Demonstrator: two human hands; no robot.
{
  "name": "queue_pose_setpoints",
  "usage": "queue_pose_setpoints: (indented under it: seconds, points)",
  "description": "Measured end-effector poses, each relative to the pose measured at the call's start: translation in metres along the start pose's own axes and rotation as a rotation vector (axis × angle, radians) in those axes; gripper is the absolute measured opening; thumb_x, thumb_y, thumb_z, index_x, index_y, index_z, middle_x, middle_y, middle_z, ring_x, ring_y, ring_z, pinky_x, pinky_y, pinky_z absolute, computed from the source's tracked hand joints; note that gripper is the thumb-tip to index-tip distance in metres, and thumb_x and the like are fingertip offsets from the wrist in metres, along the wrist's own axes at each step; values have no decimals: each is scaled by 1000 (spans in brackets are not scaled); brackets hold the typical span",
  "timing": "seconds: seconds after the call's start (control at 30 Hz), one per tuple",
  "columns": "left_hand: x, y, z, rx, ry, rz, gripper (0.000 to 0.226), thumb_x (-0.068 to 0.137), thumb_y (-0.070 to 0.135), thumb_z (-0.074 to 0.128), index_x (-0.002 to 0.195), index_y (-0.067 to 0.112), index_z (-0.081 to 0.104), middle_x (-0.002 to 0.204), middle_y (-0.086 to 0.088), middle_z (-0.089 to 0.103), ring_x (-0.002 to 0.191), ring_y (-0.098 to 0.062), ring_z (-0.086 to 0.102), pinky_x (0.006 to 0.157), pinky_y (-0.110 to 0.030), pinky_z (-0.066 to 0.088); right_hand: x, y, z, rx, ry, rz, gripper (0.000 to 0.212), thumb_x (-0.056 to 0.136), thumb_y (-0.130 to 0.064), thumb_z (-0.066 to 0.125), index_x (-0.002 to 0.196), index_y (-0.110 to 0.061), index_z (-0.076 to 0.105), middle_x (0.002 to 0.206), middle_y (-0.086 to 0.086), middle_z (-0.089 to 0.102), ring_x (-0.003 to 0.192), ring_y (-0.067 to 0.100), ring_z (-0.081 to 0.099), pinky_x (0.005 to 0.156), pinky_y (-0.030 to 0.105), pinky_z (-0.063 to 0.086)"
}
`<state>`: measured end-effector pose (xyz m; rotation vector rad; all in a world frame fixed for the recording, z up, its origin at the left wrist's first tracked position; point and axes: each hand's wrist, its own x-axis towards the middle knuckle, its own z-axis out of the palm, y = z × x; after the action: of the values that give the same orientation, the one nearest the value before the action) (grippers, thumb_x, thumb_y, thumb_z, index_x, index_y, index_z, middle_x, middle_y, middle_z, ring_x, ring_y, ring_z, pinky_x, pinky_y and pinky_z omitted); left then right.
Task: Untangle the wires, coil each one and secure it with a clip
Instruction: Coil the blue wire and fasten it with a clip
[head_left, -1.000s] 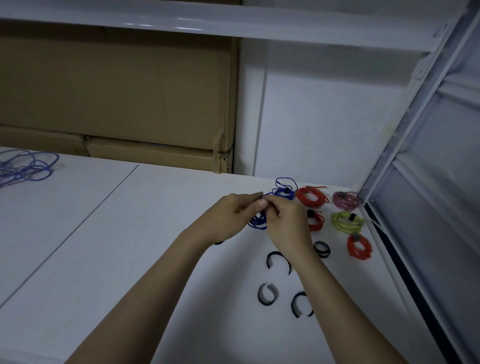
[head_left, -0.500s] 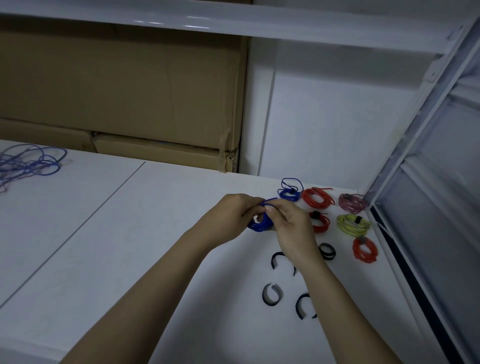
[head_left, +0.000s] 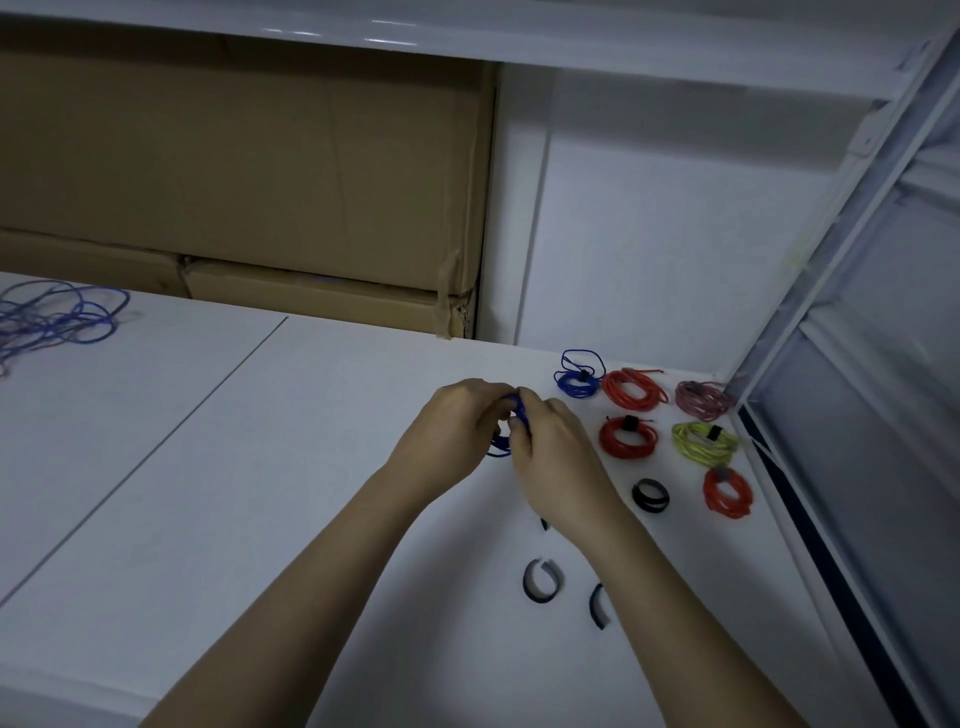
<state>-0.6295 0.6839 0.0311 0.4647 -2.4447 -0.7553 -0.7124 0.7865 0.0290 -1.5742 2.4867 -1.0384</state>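
Two hands, left (head_left: 449, 434) and right (head_left: 553, 457), pinch a blue coil (head_left: 511, 423) between them; loose clips (head_left: 543, 579) lie nearer the right.

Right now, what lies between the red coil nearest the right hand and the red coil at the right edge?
In the head view, one loose black clip on the table.

White desk (head_left: 249, 467), surface smooth, with one dark seam line running diagonally across its left part. Large brown cardboard box (head_left: 249, 171) stands at the desk's far edge, resting on a flatter cardboard box (head_left: 322, 301) with worn tape at its right corner. White shelf (head_left: 467, 36) overhead. White wall panel (head_left: 649, 218) behind. Grey metal frame (head_left: 852, 364) slants along the right side.
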Motion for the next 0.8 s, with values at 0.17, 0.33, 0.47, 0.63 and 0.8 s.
queue_pose_setpoints:
  seconds: [0.17,0.33,0.47,0.63,0.8]
  points:
    - [-2,-7,-9,-211,-86,-147,24,96,9,48,89,7,70,79,-11,67,71,-32,61,69,-47,51,-1,-3,5,-185,-87,-7,26,104,-11,31,124,-5,47,114,12,49,108,28,44,75,25,27]
    - [-10,-10,-18,-390,-101,-203,21,95,8,56,96,13,76,79,5,73,71,-14,64,71,-27,51,2,3,13,-287,-147,-71,24,99,-4,35,118,-7,50,112,9,51,104,23,42,72,20,22]
    - [-17,-14,-23,-561,-89,-235,27,92,5,59,90,27,74,82,10,75,76,-8,64,75,-22,53,5,6,12,-150,-135,-99,13,98,-5,40,104,-6,51,105,8,53,99,21,45,71,26,33]
    - [-24,-14,-20,-543,20,-183,29,93,7,58,90,32,73,87,4,74,83,-10,66,79,-22,51,2,-1,15,243,-114,3,22,102,-13,36,99,-3,55,95,8,61,86,19,55,72,22,41]
    - [-27,-15,-16,-689,82,-226,24,96,4,53,93,13,74,86,-9,73,81,-13,67,75,-29,56,4,-7,19,486,-87,115,30,104,-23,32,85,-13,53,81,-3,56,72,3,49,65,11,37]
